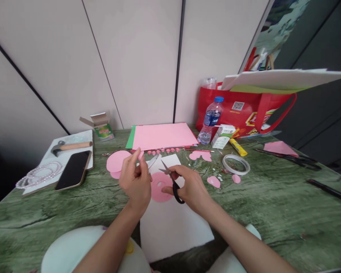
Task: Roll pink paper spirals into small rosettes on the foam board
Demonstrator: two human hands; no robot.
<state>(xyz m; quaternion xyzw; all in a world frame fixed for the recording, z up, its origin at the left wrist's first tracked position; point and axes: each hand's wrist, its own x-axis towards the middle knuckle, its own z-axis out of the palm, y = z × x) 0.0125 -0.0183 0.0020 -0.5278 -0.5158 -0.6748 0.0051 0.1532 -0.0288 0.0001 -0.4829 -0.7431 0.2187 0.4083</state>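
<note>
From the head camera, I look down on 2 bare hands above a green, wood-grained table. The left hand is raised, and its thumb and index finger are closed at the tips in a pinch on 1 small piece of pink paper. This piece is in the air, in front of the stacked pink sheets. A thin pale strip shows beside these fingers; I cannot tell if they hold it.

The right hand has its fingers curled around 1 pair of scissors with black handles. The blades stand a little apart and point toward the left hand. Below them, 1 pink disc with a hole lies on a white sheet; I cannot tell if the right thumb touches it.

Now I count the other things. Behind the hands is a row of about 7 small pink pieces. At the left I see 2 overlapping pink discs, 1 phone, 1 hammer and 1 open small box. The pearl-like bead strands lie in loops, which I cannot count. At the right there are 1 tape roll, 1 yellow glue stick, 1 white carton, 1 water bottle and 1 red bag.
</note>
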